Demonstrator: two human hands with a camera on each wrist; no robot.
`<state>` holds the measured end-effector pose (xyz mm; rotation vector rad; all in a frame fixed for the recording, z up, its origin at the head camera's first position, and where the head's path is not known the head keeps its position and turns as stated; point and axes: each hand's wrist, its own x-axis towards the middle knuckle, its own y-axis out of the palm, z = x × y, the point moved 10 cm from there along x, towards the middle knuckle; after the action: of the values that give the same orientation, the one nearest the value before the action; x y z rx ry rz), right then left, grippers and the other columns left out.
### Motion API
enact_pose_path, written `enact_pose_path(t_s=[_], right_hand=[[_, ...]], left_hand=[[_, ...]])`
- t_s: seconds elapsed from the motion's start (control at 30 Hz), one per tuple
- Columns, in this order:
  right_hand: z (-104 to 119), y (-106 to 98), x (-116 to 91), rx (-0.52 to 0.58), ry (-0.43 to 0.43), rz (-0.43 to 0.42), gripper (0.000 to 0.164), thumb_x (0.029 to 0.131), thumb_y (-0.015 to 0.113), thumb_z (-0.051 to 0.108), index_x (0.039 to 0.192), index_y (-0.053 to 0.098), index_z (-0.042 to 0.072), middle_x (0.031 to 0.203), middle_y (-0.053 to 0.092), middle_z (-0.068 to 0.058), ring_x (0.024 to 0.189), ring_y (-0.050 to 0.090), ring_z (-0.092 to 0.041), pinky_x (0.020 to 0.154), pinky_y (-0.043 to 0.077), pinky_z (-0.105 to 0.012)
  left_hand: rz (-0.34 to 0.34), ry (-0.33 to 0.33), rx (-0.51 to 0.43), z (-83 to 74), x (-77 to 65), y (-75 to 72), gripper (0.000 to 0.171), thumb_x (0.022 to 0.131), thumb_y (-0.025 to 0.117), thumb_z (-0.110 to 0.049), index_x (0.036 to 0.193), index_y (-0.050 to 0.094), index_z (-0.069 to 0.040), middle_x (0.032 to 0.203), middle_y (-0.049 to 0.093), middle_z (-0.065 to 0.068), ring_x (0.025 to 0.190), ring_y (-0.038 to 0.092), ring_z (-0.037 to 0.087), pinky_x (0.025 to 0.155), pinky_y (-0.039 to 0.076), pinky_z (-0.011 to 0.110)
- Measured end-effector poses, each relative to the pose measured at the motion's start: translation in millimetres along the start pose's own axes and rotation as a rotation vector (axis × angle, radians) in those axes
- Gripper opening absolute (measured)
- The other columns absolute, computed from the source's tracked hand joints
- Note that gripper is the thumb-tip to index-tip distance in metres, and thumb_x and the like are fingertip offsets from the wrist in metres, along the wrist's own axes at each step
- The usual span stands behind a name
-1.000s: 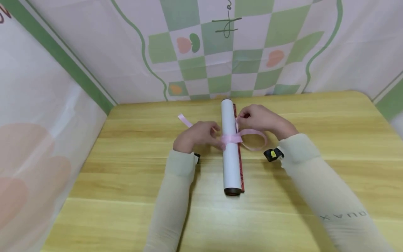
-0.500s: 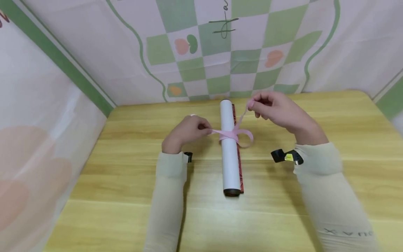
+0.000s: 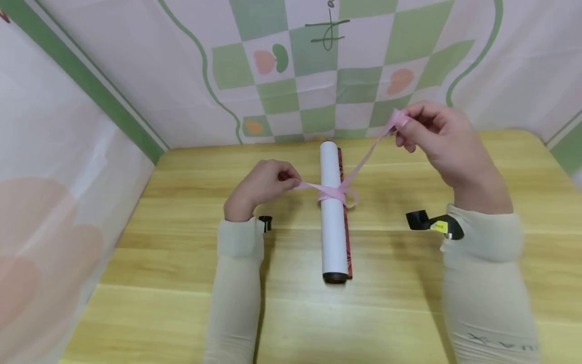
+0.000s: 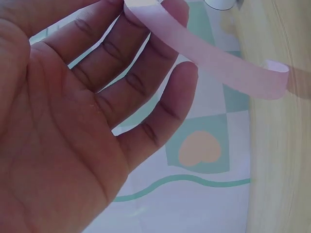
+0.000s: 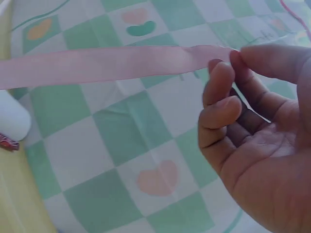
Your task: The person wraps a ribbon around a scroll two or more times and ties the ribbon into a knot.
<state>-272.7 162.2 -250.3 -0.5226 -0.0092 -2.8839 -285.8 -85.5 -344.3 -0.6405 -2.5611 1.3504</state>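
A white rolled scroll [image 3: 333,237] with dark ends lies lengthwise on the table, a red patterned strip [image 3: 349,253] along its right side. Pink ribbon [image 3: 334,194] is wrapped around its middle, with a small loop just right of it. To the left, my left hand [image 3: 263,188] pinches one stretch of ribbon between thumb and fingertips; its loose end [image 4: 274,80] trails off in the left wrist view. Up and to the right, my right hand [image 3: 447,141] pinches the other end, raised above the table. That stretch runs fairly straight in the right wrist view, gripped by thumb and forefinger [image 5: 221,77].
The wooden table [image 3: 182,303] extends on both sides of the scroll. A green-and-white checked cloth [image 3: 313,91] hangs behind its back edge, and another printed sheet [image 3: 59,151] stands at the left. Black wrist cameras [image 3: 434,225] sit on the cuffs.
My right hand has moved up and right, drawing the ribbon out. The left hand has taken hold of ribbon and shifted left. The loop beside the scroll has shrunk; the scroll stays put.
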Motion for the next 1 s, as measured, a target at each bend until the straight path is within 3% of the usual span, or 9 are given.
enact_pose_path(t_s=[0.07,0.2,0.33,0.57,0.67,0.77,0.87,1.0], right_hand=[[11.5,-4.8,-1.8,0.14,-0.071,-0.03,0.017,0.089,0.059,0.001,0.095,0.058,-0.014,0.081,0.061,-0.012,0.067,0.052,-0.02,0.058,0.047,-0.019],[28.1,-19.2,-7.2,0.264,-0.174,-0.118,0.014,0.088,0.057,-0.005,0.094,0.056,-0.018,0.08,0.06,-0.016,0.067,0.051,-0.023,0.058,0.046,-0.022],[33.4,-35.8,-11.7,0.343,-0.216,-0.225,0.017,0.087,0.059,-0.005,0.093,0.054,-0.02,0.081,0.062,-0.019,0.064,0.051,-0.024,0.055,0.045,-0.023],[26.6,-64.5,-15.9,0.514,-0.184,-0.402,0.023,0.08,0.067,-0.005,0.093,0.053,-0.02,0.083,0.062,-0.023,0.06,0.053,-0.027,0.05,0.046,-0.026],[23.0,-75.5,-17.8,0.539,-0.169,-0.481,0.022,0.08,0.067,-0.006,0.092,0.053,-0.018,0.083,0.061,-0.023,0.062,0.054,-0.028,0.051,0.046,-0.026],[14.7,-87.5,-18.8,0.6,-0.103,-0.56,0.019,0.082,0.065,-0.005,0.093,0.053,-0.015,0.086,0.063,-0.024,0.071,0.059,-0.031,0.055,0.048,-0.029],[1.1,-97.2,-19.9,0.73,-0.009,-0.609,0.014,0.085,0.062,-0.003,0.092,0.051,-0.01,0.088,0.066,-0.027,0.08,0.065,-0.037,0.061,0.052,-0.033],[-16.9,-103.8,-21.2,0.876,0.084,-0.609,0.011,0.089,0.057,0.001,0.092,0.05,-0.007,0.084,0.066,-0.032,0.081,0.066,-0.044,0.074,0.055,-0.046]], left_hand=[[-0.005,-0.004,0.004,0.0,-1.6,-3.0,0.018,0.093,0.059,-0.028,0.096,0.07,-0.014,0.084,0.066,-0.004,0.076,0.057,0.012,0.069,0.047,0.026],[-0.009,-0.011,0.001,0.5,-5.5,-7.9,0.018,0.093,0.059,-0.027,0.096,0.07,-0.013,0.085,0.066,-0.004,0.076,0.056,0.013,0.069,0.047,0.027],[-0.009,-0.016,-0.002,0.4,-9.2,-10.9,0.018,0.093,0.059,-0.028,0.096,0.07,-0.014,0.085,0.065,-0.004,0.076,0.056,0.013,0.07,0.047,0.027],[-0.021,-0.014,-0.025,-1.4,-14.7,-16.3,0.016,0.092,0.059,-0.028,0.095,0.069,-0.015,0.084,0.065,-0.004,0.075,0.055,0.013,0.067,0.047,0.027],[-0.017,-0.009,-0.043,-3.2,-16.6,-18.2,0.016,0.092,0.059,-0.028,0.095,0.069,-0.015,0.083,0.064,-0.003,0.074,0.055,0.014,0.066,0.047,0.027],[-0.005,-0.012,-0.052,-3.7,-18.3,-19.7,0.017,0.092,0.059,-0.029,0.095,0.068,-0.015,0.081,0.065,-0.001,0.072,0.055,0.014,0.066,0.047,0.027],[0.019,-0.034,-0.048,-1.4,-20.8,-20.1,0.018,0.092,0.059,-0.029,0.095,0.069,-0.014,0.083,0.066,0.002,0.073,0.055,0.015,0.067,0.047,0.028],[0.06,-0.073,-0.039,6.9,-23.9,-18.5,0.02,0.092,0.058,-0.029,0.096,0.069,-0.013,0.087,0.066,0.002,0.076,0.055,0.016,0.071,0.047,0.029]])
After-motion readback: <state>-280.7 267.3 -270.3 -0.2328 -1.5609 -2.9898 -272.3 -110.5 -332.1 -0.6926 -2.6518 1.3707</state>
